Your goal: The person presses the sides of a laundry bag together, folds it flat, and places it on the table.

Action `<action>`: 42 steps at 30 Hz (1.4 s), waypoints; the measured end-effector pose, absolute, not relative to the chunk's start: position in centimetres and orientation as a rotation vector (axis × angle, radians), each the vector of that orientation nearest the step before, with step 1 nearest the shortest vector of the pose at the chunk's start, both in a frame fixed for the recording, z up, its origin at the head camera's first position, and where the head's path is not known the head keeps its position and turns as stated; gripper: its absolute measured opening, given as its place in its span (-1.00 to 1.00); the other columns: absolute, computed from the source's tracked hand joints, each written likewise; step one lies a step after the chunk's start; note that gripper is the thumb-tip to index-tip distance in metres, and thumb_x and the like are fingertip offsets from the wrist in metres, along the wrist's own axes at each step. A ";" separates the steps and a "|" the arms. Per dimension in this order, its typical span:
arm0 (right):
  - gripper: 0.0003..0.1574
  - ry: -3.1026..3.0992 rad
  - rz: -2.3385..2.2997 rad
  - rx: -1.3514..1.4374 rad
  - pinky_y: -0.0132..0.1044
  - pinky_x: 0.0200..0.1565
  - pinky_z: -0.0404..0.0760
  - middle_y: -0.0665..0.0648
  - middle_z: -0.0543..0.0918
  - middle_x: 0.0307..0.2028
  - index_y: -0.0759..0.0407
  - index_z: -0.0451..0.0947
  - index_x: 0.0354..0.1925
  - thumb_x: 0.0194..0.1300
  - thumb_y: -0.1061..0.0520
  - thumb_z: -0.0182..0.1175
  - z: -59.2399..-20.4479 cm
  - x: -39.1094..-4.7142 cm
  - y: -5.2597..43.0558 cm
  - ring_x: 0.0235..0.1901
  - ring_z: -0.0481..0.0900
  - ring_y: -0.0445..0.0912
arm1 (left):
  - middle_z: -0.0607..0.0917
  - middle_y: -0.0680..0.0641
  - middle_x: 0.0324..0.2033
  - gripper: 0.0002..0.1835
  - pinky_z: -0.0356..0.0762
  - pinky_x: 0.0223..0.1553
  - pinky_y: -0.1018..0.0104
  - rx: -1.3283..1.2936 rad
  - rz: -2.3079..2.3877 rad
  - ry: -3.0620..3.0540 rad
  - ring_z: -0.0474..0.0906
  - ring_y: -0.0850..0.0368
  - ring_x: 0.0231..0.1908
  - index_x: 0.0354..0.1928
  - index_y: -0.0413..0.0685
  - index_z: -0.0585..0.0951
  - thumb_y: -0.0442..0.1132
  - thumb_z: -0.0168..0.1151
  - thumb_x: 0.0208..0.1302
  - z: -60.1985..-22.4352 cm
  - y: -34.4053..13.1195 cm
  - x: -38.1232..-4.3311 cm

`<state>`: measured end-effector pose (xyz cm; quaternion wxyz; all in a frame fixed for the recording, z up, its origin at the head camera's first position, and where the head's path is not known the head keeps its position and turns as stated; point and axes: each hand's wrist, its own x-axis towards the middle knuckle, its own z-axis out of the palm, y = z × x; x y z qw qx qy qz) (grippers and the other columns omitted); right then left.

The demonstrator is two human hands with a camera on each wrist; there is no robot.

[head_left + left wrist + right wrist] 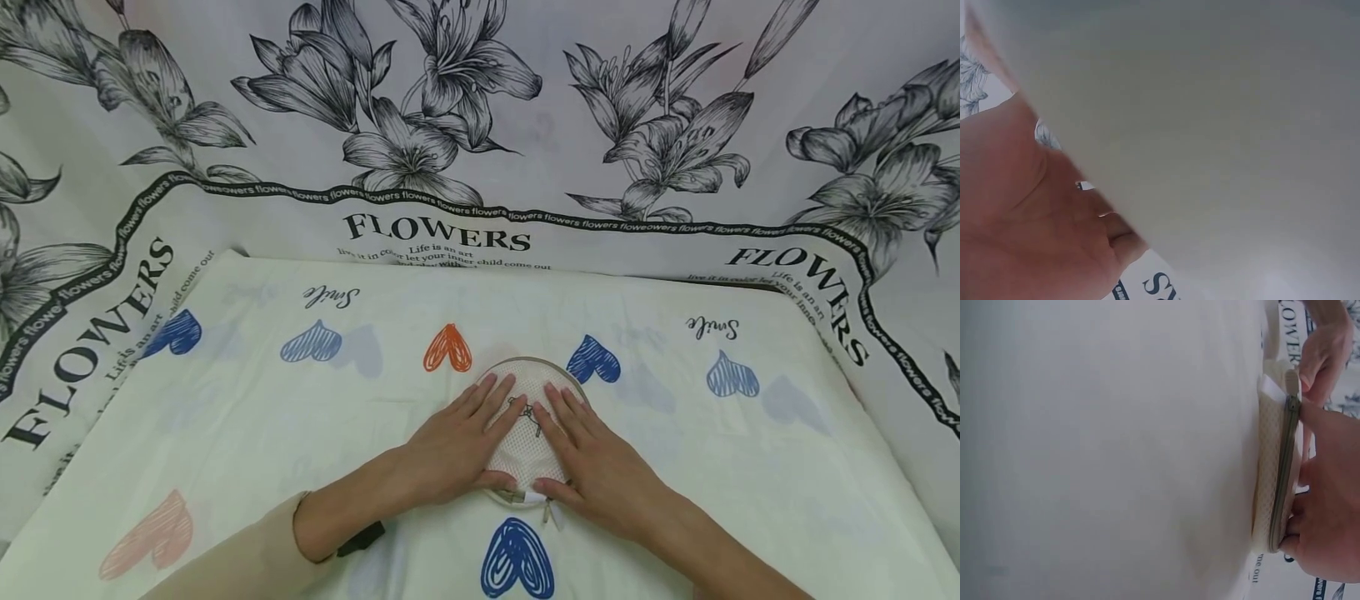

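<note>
A round cream mesh pouch (525, 454) lies on the table, with a small dark drawing on its top. My left hand (459, 446) rests on its left half, fingers extended and slightly spread. From the other side, my right hand (600, 462) presses on the right half, also with straight fingers. In the right wrist view, the zipper (1284, 478) runs along the pouch's edge and its pull sits near the thumb. A blurred pale surface covers most of the left wrist view, leaving only part of the left hand (1029, 212) visible.
A pale tablecloth (300, 442) printed with hearts and "Smile" covers the table. Behind it hangs a white cloth (555, 167) with black flower drawings and "FLOWERS" lettering. Something small and black (362, 540) shows under the left forearm.
</note>
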<state>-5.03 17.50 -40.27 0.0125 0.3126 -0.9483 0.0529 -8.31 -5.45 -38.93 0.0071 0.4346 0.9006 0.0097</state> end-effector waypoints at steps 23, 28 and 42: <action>0.08 -3.054 0.129 0.933 -0.08 0.28 0.03 0.14 -0.18 0.41 0.02 -0.16 0.41 0.15 -0.50 -0.16 -40.0 -5.0 17.4 0.37 -0.18 0.04 | -0.02 -0.25 0.37 -0.01 -0.04 0.29 0.07 1.386 -0.088 2.784 -0.15 -0.19 0.34 0.39 -0.13 0.04 0.42 -0.09 0.09 -38.9 -4.8 -8.6; 0.08 -3.034 0.120 0.945 -0.08 0.29 0.02 0.16 -0.18 0.41 0.04 -0.16 0.41 0.15 -0.50 -0.15 -39.9 -5.0 17.2 0.37 -0.18 0.04 | -0.05 -0.23 0.37 -0.01 -0.07 0.30 0.07 1.358 -0.099 2.800 -0.18 -0.17 0.35 0.40 -0.11 0.01 0.42 -0.10 0.09 -38.7 -4.8 -8.4; 0.09 -2.967 0.139 0.936 -0.07 0.29 0.02 0.13 -0.14 0.41 0.01 -0.12 0.41 0.13 -0.52 -0.15 -39.3 -4.8 17.3 0.37 -0.18 0.04 | -0.08 -0.20 0.38 -0.04 -0.07 0.29 0.02 1.322 0.102 2.829 -0.22 -0.20 0.35 0.41 -0.03 0.00 0.41 -0.10 0.09 -38.4 -5.4 -8.1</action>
